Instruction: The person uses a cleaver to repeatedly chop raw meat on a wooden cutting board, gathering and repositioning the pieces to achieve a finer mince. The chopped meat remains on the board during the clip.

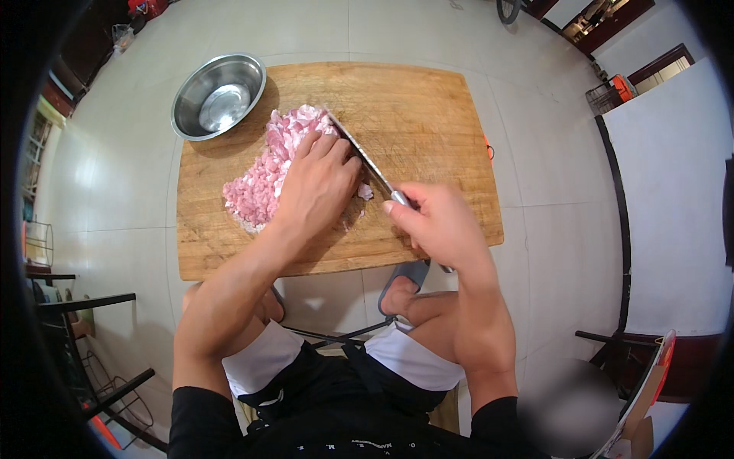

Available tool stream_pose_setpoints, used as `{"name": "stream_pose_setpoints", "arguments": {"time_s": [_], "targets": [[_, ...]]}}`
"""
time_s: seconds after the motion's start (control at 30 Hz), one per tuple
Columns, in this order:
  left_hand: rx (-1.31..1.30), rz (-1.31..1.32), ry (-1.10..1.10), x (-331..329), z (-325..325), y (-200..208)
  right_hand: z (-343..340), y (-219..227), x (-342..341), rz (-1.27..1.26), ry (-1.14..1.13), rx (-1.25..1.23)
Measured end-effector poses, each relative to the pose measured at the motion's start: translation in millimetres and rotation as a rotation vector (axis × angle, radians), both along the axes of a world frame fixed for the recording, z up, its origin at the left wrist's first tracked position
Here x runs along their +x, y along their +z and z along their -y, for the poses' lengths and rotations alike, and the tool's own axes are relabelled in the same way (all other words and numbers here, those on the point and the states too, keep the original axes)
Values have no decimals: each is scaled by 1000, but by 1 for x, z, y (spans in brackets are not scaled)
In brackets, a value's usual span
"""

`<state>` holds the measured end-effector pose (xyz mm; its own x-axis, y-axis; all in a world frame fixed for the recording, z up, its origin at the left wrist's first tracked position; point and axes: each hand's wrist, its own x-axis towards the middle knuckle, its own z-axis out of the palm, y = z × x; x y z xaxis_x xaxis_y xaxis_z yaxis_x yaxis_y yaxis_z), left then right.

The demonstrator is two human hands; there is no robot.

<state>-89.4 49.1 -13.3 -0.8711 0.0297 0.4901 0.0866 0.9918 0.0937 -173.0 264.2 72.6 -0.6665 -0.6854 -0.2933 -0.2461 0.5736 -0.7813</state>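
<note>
Left of the knife (365, 157), the chopped meat (260, 183) looks soft, slippery, best pinned beneath the left hand (321, 176), fingers bunched over it, the right hand's (443, 222) clamped round the handle (400, 198).

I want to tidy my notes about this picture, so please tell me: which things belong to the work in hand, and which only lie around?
In the work:
knife, held in the right hand
pink meat, under the left hand
wooden board
metal bowl, probably, at the board's far left corner

Lying around:
wire basket, right
dark wheel, top edge
</note>
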Motion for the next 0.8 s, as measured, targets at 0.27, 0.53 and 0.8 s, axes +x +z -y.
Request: {"name": "stream_pose_setpoints", "arguments": {"time_s": [0.27, 0.53, 0.8], "targets": [[196, 0, -19, -9, 2, 11, -31, -12, -9, 153, -280, -281], [38, 82, 11, -4, -12, 11, -45, -28, 1, 245, -302, -300], [75, 53, 62, -25, -5, 3, -38, -33, -1, 288, -286, -290]]}}
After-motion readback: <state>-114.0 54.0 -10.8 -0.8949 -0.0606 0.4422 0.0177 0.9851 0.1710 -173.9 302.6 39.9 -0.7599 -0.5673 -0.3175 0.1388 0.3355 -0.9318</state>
